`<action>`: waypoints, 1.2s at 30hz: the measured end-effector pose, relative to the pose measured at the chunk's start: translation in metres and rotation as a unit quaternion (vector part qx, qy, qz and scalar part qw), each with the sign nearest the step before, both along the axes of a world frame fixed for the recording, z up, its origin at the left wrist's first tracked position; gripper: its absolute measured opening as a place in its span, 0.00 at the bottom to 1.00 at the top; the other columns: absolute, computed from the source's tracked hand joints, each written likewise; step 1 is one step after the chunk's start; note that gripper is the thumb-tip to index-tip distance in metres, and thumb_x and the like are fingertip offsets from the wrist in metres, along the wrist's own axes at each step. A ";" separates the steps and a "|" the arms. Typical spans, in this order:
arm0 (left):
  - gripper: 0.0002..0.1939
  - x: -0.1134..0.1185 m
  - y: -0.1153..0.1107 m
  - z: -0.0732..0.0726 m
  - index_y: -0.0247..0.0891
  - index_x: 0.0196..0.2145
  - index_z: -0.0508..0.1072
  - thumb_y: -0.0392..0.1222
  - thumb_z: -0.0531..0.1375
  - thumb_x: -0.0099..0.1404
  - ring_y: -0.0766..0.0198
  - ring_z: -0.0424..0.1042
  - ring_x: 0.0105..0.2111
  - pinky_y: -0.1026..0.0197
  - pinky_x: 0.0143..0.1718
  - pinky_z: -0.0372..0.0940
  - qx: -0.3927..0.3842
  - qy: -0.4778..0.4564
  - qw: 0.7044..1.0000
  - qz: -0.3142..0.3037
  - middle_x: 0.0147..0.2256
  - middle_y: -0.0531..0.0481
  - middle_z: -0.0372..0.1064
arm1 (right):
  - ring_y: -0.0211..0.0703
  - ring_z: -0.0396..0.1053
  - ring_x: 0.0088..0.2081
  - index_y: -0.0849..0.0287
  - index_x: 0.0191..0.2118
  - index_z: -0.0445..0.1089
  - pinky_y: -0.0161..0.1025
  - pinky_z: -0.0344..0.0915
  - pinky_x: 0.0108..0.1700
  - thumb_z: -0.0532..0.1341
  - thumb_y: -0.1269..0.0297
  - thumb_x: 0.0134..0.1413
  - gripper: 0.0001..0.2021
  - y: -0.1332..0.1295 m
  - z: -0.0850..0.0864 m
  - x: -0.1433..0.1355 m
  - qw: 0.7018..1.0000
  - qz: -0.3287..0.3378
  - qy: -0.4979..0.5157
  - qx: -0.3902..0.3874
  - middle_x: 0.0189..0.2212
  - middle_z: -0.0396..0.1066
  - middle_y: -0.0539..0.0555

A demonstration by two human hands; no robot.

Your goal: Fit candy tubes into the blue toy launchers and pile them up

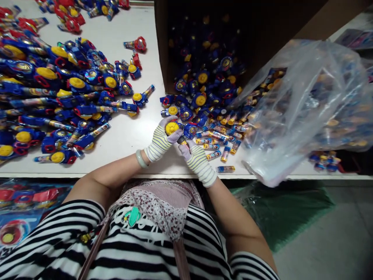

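Note:
Both my hands wear striped gloves and meet over the white table (pixel 128 134), near its front edge. My left hand (pixel 161 140) is closed around a blue toy with a round yellow disc (pixel 171 128). Just right of it, my right hand (pixel 196 157) has its fingers pressed at the toy's lower end, where a short dark and pinkish piece shows between the hands. Beyond the fingers lie more blue toys with yellow discs (pixel 200 99). Small blue and yellow printed tubes (pixel 214 146) lie loose beside my right hand.
A large pile of assembled blue toys (pixel 77 82) covers the left, with red ones (pixel 70 25) behind. An open cardboard box (pixel 162 50) stands at the back, toys spilling out. At right a clear plastic bag (pixel 294 112) holds many tubes and reaches the table's edge.

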State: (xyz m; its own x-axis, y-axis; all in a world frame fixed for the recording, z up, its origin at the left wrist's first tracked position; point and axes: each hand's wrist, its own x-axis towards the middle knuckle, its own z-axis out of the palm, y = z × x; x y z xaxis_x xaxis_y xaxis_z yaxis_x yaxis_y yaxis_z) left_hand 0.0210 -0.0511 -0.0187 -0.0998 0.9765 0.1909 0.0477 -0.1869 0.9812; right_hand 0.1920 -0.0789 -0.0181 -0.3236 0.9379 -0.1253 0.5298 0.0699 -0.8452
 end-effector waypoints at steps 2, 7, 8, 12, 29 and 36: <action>0.31 -0.004 -0.001 0.004 0.40 0.54 0.69 0.59 0.69 0.60 0.55 0.72 0.48 0.51 0.52 0.69 0.006 0.001 0.999 -0.033 0.51 0.43 0.70 | 0.40 0.57 0.21 0.55 0.38 0.70 0.37 0.57 0.25 0.50 0.37 0.63 0.26 -0.002 -0.002 -0.003 0.981 0.028 0.145 -0.127 0.21 0.64 0.50; 0.31 -0.007 0.003 0.008 0.40 0.53 0.70 0.57 0.70 0.58 0.55 0.73 0.46 0.51 0.51 0.70 0.000 0.017 0.999 -0.034 0.50 0.43 0.71 | 0.43 0.65 0.28 0.55 0.40 0.70 0.39 0.62 0.29 0.53 0.39 0.61 0.23 0.001 -0.001 -0.009 0.992 -0.016 0.103 -0.073 0.29 0.69 0.55; 0.30 -0.005 0.004 0.008 0.40 0.53 0.70 0.57 0.70 0.59 0.55 0.73 0.47 0.51 0.51 0.70 -0.001 0.021 1.000 -0.015 0.50 0.43 0.71 | 0.46 0.68 0.33 0.54 0.41 0.70 0.40 0.65 0.33 0.56 0.41 0.60 0.21 0.002 -0.001 -0.010 0.997 -0.042 0.057 -0.026 0.34 0.71 0.57; 0.30 0.000 0.002 0.009 0.39 0.52 0.71 0.59 0.70 0.58 0.56 0.73 0.44 0.53 0.48 0.71 0.000 0.001 1.000 -0.023 0.48 0.43 0.72 | 0.45 0.67 0.30 0.54 0.41 0.69 0.40 0.64 0.29 0.54 0.37 0.60 0.24 -0.002 -0.002 -0.008 0.993 -0.019 0.100 -0.063 0.30 0.69 0.56; 0.31 -0.012 0.006 -0.002 0.39 0.51 0.69 0.57 0.72 0.57 0.60 0.74 0.42 0.57 0.45 0.71 0.012 -0.038 0.999 -0.029 0.47 0.45 0.72 | 0.33 0.43 0.14 0.56 0.34 0.67 0.34 0.49 0.16 0.45 0.31 0.60 0.32 0.000 -0.010 -0.009 0.936 0.046 0.233 -0.261 0.16 0.50 0.42; 0.29 -0.011 0.000 0.007 0.37 0.49 0.70 0.55 0.72 0.57 0.59 0.73 0.43 0.55 0.47 0.70 -0.003 -0.029 1.000 -0.003 0.45 0.44 0.72 | 0.39 0.60 0.23 0.54 0.34 0.69 0.35 0.59 0.23 0.64 0.36 0.49 0.24 -0.002 0.003 -0.016 0.975 -0.060 0.170 -0.131 0.23 0.66 0.50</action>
